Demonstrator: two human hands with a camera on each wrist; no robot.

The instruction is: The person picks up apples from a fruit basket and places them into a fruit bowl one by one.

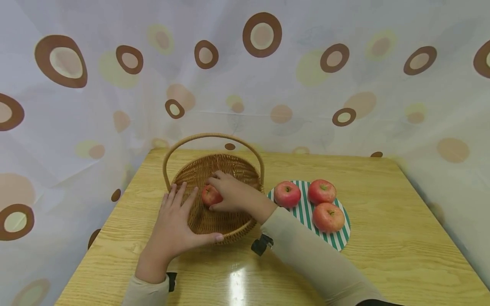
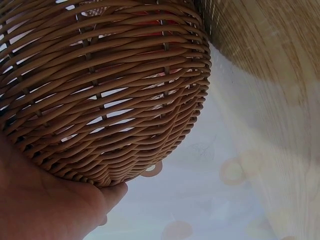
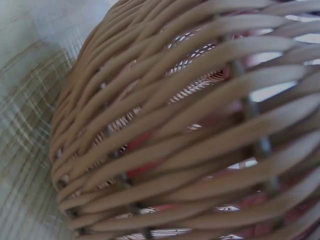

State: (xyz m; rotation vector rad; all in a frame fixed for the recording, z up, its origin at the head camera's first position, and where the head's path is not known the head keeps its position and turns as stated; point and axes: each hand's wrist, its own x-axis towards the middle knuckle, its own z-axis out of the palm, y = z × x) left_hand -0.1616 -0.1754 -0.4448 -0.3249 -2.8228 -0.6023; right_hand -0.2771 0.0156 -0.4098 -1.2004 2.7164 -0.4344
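A brown wicker basket (image 1: 229,163) with an arched handle stands on the table. Inside it, my right hand (image 1: 239,195) grips a red apple (image 1: 210,196), its fingers and thumb around the fruit. My left hand (image 1: 172,233) rests against the basket's left and front rim, fingers spread and fairly straight, thumb along the front edge. The left wrist view has the basket's woven wall (image 2: 110,90) close up, with part of that hand below it. In the right wrist view the wicker weave (image 3: 175,125) fills most of the frame; bits of red show through the gaps.
Right of the basket lies a round plate (image 1: 304,206) with green and white stripes. On it sit three apples: one at left (image 1: 287,194), one at the back (image 1: 322,191), one in front (image 1: 328,217). A patterned curtain (image 1: 245,85) surrounds the wooden table (image 1: 390,212).
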